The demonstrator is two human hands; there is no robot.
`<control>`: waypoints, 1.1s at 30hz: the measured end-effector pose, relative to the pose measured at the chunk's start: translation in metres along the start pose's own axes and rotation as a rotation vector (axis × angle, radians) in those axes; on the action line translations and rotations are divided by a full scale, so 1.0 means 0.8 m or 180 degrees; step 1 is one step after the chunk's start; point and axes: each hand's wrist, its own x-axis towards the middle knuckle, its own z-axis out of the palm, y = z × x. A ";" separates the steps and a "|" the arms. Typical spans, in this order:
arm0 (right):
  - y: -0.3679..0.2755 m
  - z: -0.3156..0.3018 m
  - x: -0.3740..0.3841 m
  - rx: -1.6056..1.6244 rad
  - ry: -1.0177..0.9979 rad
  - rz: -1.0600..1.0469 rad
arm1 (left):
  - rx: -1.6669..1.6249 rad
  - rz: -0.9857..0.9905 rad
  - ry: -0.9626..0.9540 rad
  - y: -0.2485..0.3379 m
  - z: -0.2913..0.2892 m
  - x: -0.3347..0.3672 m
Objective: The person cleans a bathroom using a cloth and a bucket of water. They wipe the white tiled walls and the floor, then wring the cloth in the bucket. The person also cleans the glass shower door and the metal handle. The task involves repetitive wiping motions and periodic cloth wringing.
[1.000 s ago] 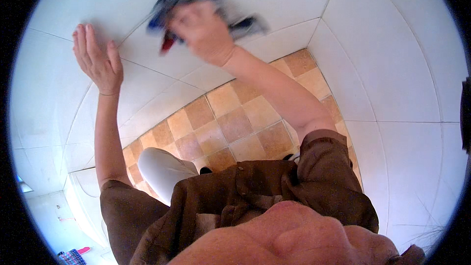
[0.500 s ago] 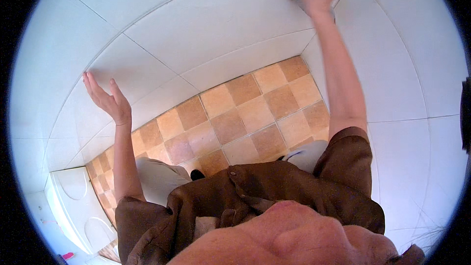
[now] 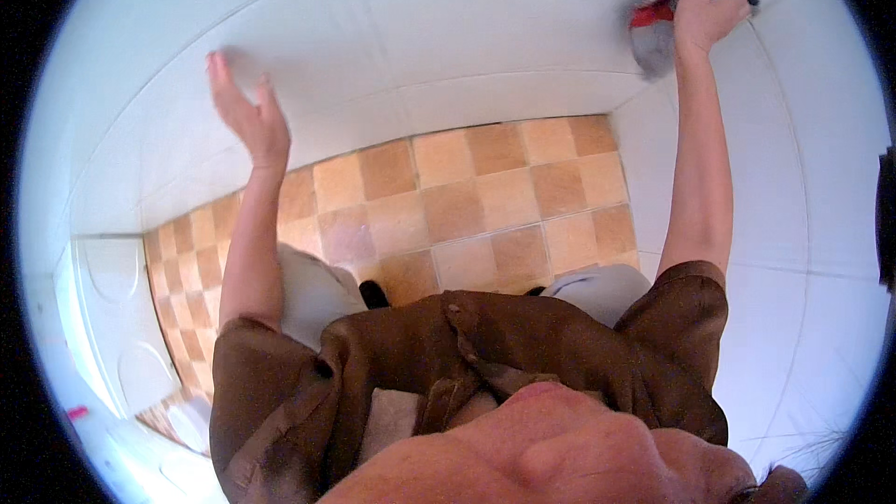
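Observation:
Bunched in my right hand (image 3: 709,19) is a grey cloth (image 3: 656,45) with red and dark patches. Its folds stick out on both sides of my closed fingers, against the white tiled wall near the corner. My left hand (image 3: 250,117) is raised at the left with its fingers stretched out and the thumb apart, holding nothing. The fingertips are close to the front wall (image 3: 420,28); whether they touch it I cannot tell.
Below is a floor (image 3: 457,210) of orange and brown checkered tiles. A second white tiled wall (image 3: 747,187) runs down my right side. At the lower left is a white panelled door (image 3: 121,294), with a small pink object (image 3: 77,413) near it.
My right hand has moved right and slightly down with the cloth, and more of the cloth shows. My left hand has shifted up and to the right. The view has turned a little.

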 end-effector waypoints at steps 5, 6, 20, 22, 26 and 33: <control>-0.213 0.064 -0.128 0.0658 -0.0739 -0.1150 | -0.0167 -0.0260 0.0047 0.004 0.004 -0.005; -0.256 0.069 -0.180 0.0833 -0.1302 -0.1364 | -0.0177 -0.0279 0.0052 0.006 0.004 -0.005; -0.104 0.036 -0.236 -0.0252 -0.1143 -0.1187 | -0.0515 -0.0543 -0.0132 -0.008 -0.028 -0.015; -0.088 0.036 -0.206 0.0125 -0.0452 -0.0332 | -0.0551 -0.0533 -0.0137 -0.010 -0.030 -0.016; -0.127 0.045 -0.280 0.0187 -0.0926 0.0620 | -0.0758 -0.0805 -0.0176 -0.009 -0.028 -0.016; -0.176 0.044 -0.392 0.0904 -0.2398 -0.0120 | -0.0393 -0.0499 -0.0180 -0.008 -0.017 -0.019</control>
